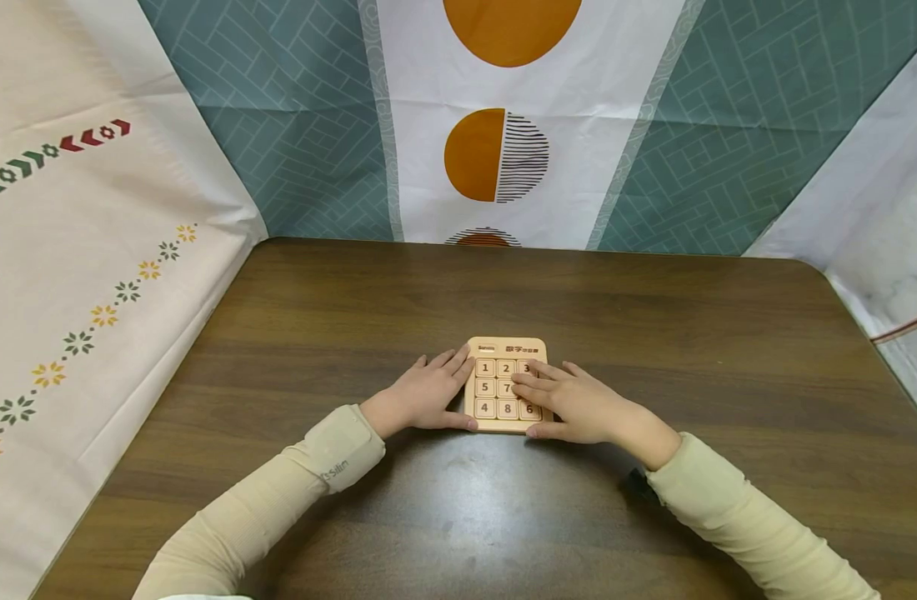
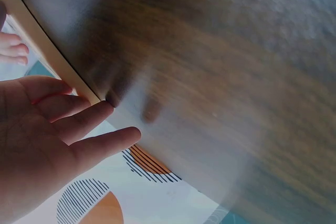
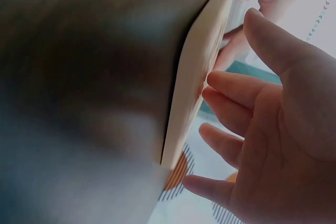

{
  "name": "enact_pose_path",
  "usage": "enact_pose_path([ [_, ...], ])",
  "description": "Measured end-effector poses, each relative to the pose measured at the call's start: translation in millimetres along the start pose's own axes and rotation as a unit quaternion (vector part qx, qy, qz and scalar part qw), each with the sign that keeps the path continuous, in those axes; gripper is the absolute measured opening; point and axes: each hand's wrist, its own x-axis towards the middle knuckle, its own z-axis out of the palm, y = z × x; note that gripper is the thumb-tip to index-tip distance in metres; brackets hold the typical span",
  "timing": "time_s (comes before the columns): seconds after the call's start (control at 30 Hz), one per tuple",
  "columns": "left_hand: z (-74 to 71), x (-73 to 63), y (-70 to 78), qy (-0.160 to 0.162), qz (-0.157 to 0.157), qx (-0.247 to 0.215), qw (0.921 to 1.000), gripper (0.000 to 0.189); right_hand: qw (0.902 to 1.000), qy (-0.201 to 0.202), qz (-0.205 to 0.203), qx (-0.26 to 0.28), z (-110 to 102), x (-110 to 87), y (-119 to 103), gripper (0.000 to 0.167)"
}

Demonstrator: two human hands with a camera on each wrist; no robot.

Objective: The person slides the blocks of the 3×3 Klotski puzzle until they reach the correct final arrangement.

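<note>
A wooden number slide puzzle (image 1: 507, 408) lies flat on the table, with numbered square tiles in its frame. The top row reads 1, 2, 3, and below it 5 and 7 show, then 4, 8, 6. Along the puzzle's left edge rests my left hand (image 1: 428, 396), fingers extended and thumb at the lower left corner. My right hand (image 1: 586, 404) reaches in from the other side, its fingertips over the right column. Those fingers hide the middle-row spot at the right. In the right wrist view the puzzle's side (image 3: 194, 77) appears beside loosely spread fingers (image 3: 231, 108).
The brown wooden table (image 1: 338, 308) extends around the puzzle. Behind it hangs a teal and white curtain (image 1: 308, 150) with orange circles. A white cloth with flower motifs (image 1: 113, 350) covers the left side, and pale fabric (image 1: 886, 208) hangs at the right.
</note>
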Motion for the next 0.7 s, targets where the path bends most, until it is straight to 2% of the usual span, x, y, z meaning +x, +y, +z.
enact_pose_path([
  [0.33,-0.2,0.3,0.3,0.003,0.000,0.004,1.0000,0.096,1.0000,-0.001,-0.004,0.001,0.3,2.0,-6.9,0.065],
  [0.7,-0.9,0.2,0.9,0.002,-0.001,0.002,1.0000,0.096,0.9999,0.009,-0.005,0.006,2.9,-5.9,1.6,0.065],
])
